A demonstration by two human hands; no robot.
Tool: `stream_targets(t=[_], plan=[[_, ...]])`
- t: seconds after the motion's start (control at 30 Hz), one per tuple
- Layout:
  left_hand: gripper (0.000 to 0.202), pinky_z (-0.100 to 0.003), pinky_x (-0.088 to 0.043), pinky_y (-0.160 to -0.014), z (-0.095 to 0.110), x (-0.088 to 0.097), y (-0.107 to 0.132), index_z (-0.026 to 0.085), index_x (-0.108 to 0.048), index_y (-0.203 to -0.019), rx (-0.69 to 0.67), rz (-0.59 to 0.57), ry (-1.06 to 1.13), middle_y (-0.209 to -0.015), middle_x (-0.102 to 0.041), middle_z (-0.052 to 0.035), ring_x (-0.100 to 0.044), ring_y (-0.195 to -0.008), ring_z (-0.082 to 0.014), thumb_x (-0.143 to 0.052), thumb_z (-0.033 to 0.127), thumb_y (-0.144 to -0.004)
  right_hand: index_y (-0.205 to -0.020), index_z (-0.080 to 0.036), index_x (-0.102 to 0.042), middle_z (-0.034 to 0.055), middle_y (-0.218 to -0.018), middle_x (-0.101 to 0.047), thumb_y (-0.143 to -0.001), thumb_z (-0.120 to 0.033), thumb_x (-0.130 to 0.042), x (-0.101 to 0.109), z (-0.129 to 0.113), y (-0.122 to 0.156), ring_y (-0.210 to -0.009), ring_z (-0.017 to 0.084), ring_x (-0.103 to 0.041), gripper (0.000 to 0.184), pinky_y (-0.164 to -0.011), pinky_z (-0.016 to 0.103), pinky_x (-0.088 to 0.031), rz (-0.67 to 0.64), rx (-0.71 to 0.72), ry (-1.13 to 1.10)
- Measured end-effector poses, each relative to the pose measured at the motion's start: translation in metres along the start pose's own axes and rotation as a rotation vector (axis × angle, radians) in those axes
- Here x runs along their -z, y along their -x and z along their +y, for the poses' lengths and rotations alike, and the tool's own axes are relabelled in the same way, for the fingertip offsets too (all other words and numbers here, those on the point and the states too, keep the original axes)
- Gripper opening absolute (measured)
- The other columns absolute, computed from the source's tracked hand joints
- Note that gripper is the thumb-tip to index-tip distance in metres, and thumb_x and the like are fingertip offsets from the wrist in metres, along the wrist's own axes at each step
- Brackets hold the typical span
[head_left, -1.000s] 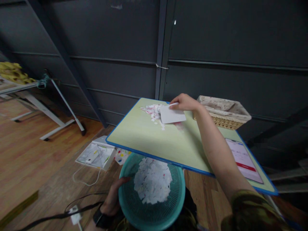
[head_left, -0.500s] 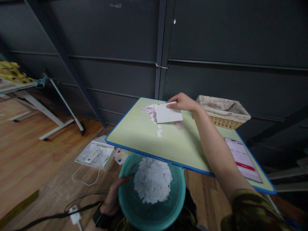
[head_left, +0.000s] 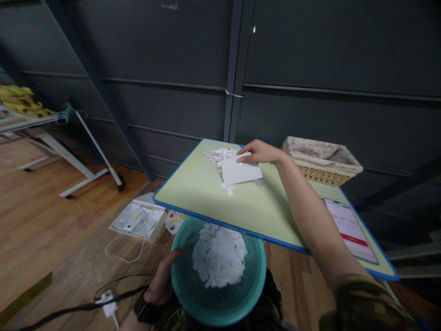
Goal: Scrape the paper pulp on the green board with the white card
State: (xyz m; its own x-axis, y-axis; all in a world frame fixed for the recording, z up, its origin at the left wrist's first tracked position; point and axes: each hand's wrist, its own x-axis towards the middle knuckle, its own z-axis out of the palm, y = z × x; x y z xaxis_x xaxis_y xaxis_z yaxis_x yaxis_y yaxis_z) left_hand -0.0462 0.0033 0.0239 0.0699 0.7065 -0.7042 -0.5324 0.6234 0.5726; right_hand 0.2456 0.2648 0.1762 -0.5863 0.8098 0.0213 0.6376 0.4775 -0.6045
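My right hand pinches the top edge of a white card and holds it low over the pale green tabletop. Just left of the card lies a pile of paper scraps, white with pink bits. A few white scraps lie at the card's lower edge. Below the table's near edge, my left hand grips the left rim of a teal plastic basket, thumb over the rim and fingers hidden underneath. A heap of torn white paper fills the basket's middle.
A cloth-lined wicker basket stands at the table's back right, with a phone near the right edge. On the floor to the left are an open white box and a power strip with cables. A dark metal wall rises behind.
My right hand has moved the card slightly down and toward me, tilting it, with its lower edge against the loose scraps. My left hand still holds the basket rim. The view has shifted slightly.
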Motion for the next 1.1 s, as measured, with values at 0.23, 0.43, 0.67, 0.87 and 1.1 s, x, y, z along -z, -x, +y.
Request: stream_targets(t=[0.23, 0.43, 0.67, 0.87, 1.1], plan=[[0.046, -0.042, -0.053, -0.093, 0.006, -0.015, 0.012, 0.011, -0.06, -0.126, -0.005, 0.068, 0.01, -0.093, -0.079, -0.0076, -0.073, -0.092, -0.0289, -0.06, 0.017, -0.08, -0.094, -0.013, -0.071, 0.0034, -0.073, -0.065, -0.066, -0.051, -0.072, -0.002, 0.006, 0.003, -0.062, 0.012, -0.054, 0.047, -0.053, 0.024, -0.039, -0.078, -0.077, -0.169], [0.045, -0.04, -0.053, -0.094, 0.014, -0.023, 0.02, 0.01, -0.061, -0.126, -0.019, 0.075, 0.019, -0.093, -0.079, -0.0082, -0.072, -0.097, -0.0285, -0.059, 0.018, -0.081, -0.079, -0.013, -0.065, -0.0012, -0.064, -0.057, -0.062, -0.049, -0.076, -0.008, 0.015, 0.003, -0.059, 0.01, -0.049, 0.041, -0.052, 0.023, -0.035, -0.219, -0.118, -0.143], [0.042, -0.04, -0.053, -0.093, 0.014, -0.02, 0.021, 0.008, -0.063, -0.122, -0.029, 0.073, -0.029, -0.091, -0.079, -0.0088, -0.073, -0.092, -0.028, -0.06, 0.02, -0.082, -0.073, -0.016, -0.058, -0.0016, -0.061, -0.053, -0.063, -0.047, -0.077, 0.004, 0.025, 0.01, -0.057, 0.01, -0.048, 0.038, -0.05, 0.022, -0.036, -0.172, -0.152, -0.176], [0.041, -0.037, -0.055, -0.09, 0.017, -0.019, 0.021, 0.009, -0.064, -0.121, -0.043, 0.051, -0.005, -0.09, -0.079, -0.0089, -0.074, -0.09, -0.0272, -0.06, 0.022, -0.082, -0.073, -0.017, -0.053, -0.0028, -0.062, -0.051, -0.067, -0.047, -0.076, -0.012, 0.017, 0.005, -0.054, 0.009, -0.048, 0.039, -0.046, 0.02, -0.037, -0.327, -0.134, -0.117], [0.035, -0.031, -0.059, -0.071, 0.025, -0.02, 0.022, 0.009, -0.066, -0.114, -0.094, 0.104, -0.037, -0.091, -0.079, -0.0109, -0.075, -0.081, -0.0251, -0.06, 0.019, -0.081, -0.079, -0.017, -0.05, -0.0007, -0.073, -0.056, -0.067, -0.052, -0.074, -0.049, -0.019, -0.001, -0.065, 0.013, -0.06, 0.044, -0.049, 0.023, -0.053, -0.632, -0.104, -0.205]])
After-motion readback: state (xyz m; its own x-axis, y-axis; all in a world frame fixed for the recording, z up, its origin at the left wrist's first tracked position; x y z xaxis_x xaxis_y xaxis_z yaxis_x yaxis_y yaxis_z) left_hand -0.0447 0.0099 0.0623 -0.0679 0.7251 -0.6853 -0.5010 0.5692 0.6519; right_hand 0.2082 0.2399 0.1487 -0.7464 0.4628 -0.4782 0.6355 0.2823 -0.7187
